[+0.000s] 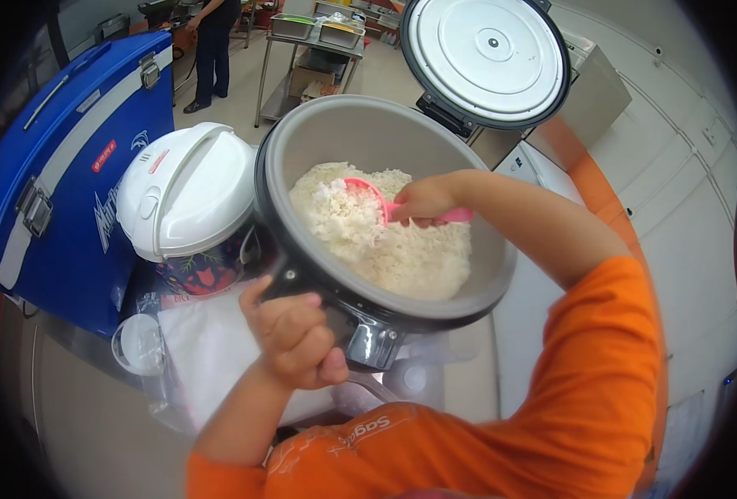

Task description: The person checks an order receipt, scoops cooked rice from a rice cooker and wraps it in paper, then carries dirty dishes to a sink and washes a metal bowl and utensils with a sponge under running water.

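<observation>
My right hand point(428, 200) is closed around the handle of a pink scoop point(460, 215). The scoop's bowl is heaped with white rice and sits amid the cooked rice point(418, 262) inside a large, open rice cooker point(335, 121). Outside the cooker's near left side, my left hand point(293, 337) is closed with its fingers curled. What lies within those fingers is hidden. The cooker's round lid point(489, 46) stands raised at the far side. A black bracket point(372, 343) juts from the cooker's near side, right of my left hand.
A smaller white-lidded cooker point(189, 187) stands left, beside a big blue cooler box point(77, 183). White sheets and plastic bags point(210, 353) lie below. Behind are a metal trolley point(314, 41) with trays and a person point(212, 50) standing. A white appliance point(526, 170) is at right.
</observation>
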`<state>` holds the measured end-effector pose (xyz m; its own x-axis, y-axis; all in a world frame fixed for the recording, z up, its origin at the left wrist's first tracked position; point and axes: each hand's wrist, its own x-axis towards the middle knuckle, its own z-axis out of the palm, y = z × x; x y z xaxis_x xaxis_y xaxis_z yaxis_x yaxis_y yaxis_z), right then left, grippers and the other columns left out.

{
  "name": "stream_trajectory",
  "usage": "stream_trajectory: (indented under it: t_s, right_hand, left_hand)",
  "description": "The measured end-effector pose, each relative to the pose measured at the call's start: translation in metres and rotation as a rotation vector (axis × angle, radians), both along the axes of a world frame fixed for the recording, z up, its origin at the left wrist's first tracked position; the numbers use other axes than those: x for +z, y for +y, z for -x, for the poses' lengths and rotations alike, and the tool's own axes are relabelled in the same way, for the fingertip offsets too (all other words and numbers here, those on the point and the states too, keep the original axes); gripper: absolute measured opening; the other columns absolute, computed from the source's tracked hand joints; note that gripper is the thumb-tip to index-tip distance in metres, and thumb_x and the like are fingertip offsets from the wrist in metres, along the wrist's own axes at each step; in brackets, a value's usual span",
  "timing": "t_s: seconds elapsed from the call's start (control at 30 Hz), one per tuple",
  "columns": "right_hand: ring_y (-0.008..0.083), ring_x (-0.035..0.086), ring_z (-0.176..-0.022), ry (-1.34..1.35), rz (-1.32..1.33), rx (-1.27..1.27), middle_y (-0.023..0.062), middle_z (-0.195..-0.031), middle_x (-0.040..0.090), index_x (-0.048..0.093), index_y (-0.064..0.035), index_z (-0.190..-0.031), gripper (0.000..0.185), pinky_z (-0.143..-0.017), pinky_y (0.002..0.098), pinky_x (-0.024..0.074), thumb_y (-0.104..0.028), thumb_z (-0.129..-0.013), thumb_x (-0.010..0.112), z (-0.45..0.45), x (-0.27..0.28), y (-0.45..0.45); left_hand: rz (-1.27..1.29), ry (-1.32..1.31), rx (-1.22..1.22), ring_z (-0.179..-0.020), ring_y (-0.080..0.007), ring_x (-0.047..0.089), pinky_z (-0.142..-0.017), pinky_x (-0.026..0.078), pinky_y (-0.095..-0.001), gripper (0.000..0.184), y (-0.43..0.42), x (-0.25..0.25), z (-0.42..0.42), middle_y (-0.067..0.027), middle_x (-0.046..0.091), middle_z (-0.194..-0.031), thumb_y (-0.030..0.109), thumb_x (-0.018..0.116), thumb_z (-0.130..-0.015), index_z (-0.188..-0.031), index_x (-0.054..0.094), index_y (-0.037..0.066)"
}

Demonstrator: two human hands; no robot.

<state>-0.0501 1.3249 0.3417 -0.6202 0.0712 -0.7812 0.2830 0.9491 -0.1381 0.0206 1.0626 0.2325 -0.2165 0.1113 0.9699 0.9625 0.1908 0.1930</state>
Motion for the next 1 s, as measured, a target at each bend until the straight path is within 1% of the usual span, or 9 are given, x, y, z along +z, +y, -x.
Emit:
stream_trajectory:
  t_s: [0.17, 0.2, 0.43, 0.5, 0.53, 0.63, 0.83, 0.97, 1.0]
  right_hand:
    - [0.0311, 0.063, -0.070, 0.509, -0.413, 0.522, 0.0184, -0.083, 0.063, 0.054, 0.0010, -0.101, 0.027, -0.066, 0.0424, 0.0472, -0.021, -0.087, 0.048, -0.019, -0.034, -0.046]
    - [0.0331, 0.063, -0.077, 0.473, -0.413, 0.511, 0.0197, -0.085, 0.063, 0.054, 0.0010, -0.102, 0.025, -0.070, 0.0432, 0.0477, -0.016, -0.084, 0.048, -0.030, -0.020, -0.064]
    - [0.0319, 0.058, -0.085, 0.171, -0.199, 0.384, 0.0199, -0.087, 0.060, 0.055, -0.0012, -0.100, 0.037, -0.075, 0.0409, 0.0433, -0.036, -0.089, 0.047, -0.083, 0.055, -0.047]
    - [0.0284, 0.057, -0.085, 0.105, -0.038, 0.373, 0.0174, -0.086, 0.060, 0.056, -0.0011, -0.100, 0.039, -0.077, 0.0393, 0.0420, -0.037, -0.089, 0.048, -0.078, 0.039, -0.033]
    - [0.0259, 0.058, -0.070, 0.102, -0.066, 0.353, 0.0143, -0.082, 0.060, 0.055, 0.0021, -0.097, 0.045, -0.066, 0.0389, 0.0450, -0.041, -0.090, 0.044, -0.072, 0.024, -0.037]
    - [0.0173, 0.051, -0.058, 0.042, 0.000, 0.187, 0.0070, -0.069, 0.053, 0.055, -0.0009, -0.089, 0.038, -0.053, 0.0312, 0.0411, -0.038, -0.088, 0.047, -0.070, 0.027, -0.051]
    - [0.0109, 0.038, -0.047, -0.162, 0.323, -0.109, -0.0013, -0.054, 0.039, 0.051, -0.0057, -0.080, 0.031, -0.047, 0.0263, 0.0329, -0.036, -0.085, 0.051, -0.058, 0.036, 0.008]
    - [0.0119, 0.040, -0.046, 0.086, 0.147, -0.022, -0.0003, -0.053, 0.041, 0.056, -0.0035, -0.088, 0.036, -0.049, 0.0273, 0.0351, -0.039, -0.085, 0.050, -0.040, 0.030, 0.008]
    - [0.0185, 0.049, -0.049, 0.157, 0.020, 0.073, 0.0055, -0.057, 0.050, 0.058, 0.0001, -0.093, 0.041, -0.053, 0.0329, 0.0403, -0.039, -0.086, 0.048, -0.031, 0.022, 0.005]
  left_hand:
    - [0.002, 0.010, -0.011, -0.078, -0.0199, 0.051, -0.094, 0.027, -0.0477, 0.026, 0.001, -0.002, 0.002, -0.0023, 0.046, -0.067, 0.028, 0.044, -0.075, -0.056, 0.037, 0.013]
    - [-0.003, 0.016, -0.012, -0.078, -0.0200, 0.052, -0.094, 0.028, -0.0476, 0.026, 0.000, -0.001, 0.002, -0.0023, 0.046, -0.067, 0.028, 0.044, -0.075, -0.056, 0.037, 0.013]
    - [-0.025, 0.009, -0.010, -0.077, -0.0198, 0.053, -0.094, 0.028, -0.0473, 0.024, 0.001, 0.003, 0.001, -0.0014, 0.047, -0.067, 0.028, 0.046, -0.074, -0.057, 0.039, 0.013]
    - [-0.038, 0.008, -0.005, -0.077, -0.0199, 0.053, -0.094, 0.028, -0.0468, 0.023, 0.002, 0.003, 0.000, -0.0016, 0.047, -0.067, 0.027, 0.046, -0.073, -0.056, 0.040, 0.013]
    - [-0.036, -0.004, 0.002, -0.077, -0.0201, 0.053, -0.095, 0.028, -0.0466, 0.023, 0.002, 0.002, -0.001, -0.0018, 0.047, -0.067, 0.026, 0.046, -0.073, -0.056, 0.040, 0.013]
    - [-0.024, -0.008, -0.008, -0.078, -0.0209, 0.052, -0.096, 0.027, -0.0464, 0.022, 0.002, 0.002, -0.002, -0.0030, 0.047, -0.067, 0.025, 0.046, -0.073, -0.056, 0.040, 0.012]
    - [-0.008, -0.019, 0.001, -0.077, -0.0215, 0.051, -0.096, 0.027, -0.0461, 0.024, 0.001, 0.001, -0.001, -0.0039, 0.046, -0.067, 0.025, 0.044, -0.074, -0.055, 0.039, 0.011]
    - [-0.006, -0.015, 0.018, -0.077, -0.0215, 0.051, -0.095, 0.028, -0.0460, 0.024, 0.001, 0.001, -0.002, -0.0036, 0.046, -0.067, 0.025, 0.044, -0.074, -0.055, 0.039, 0.011]
    - [-0.010, -0.008, 0.011, -0.077, -0.0216, 0.051, -0.095, 0.028, -0.0461, 0.024, 0.001, 0.002, -0.001, -0.0037, 0.046, -0.067, 0.025, 0.044, -0.075, -0.056, 0.039, 0.011]
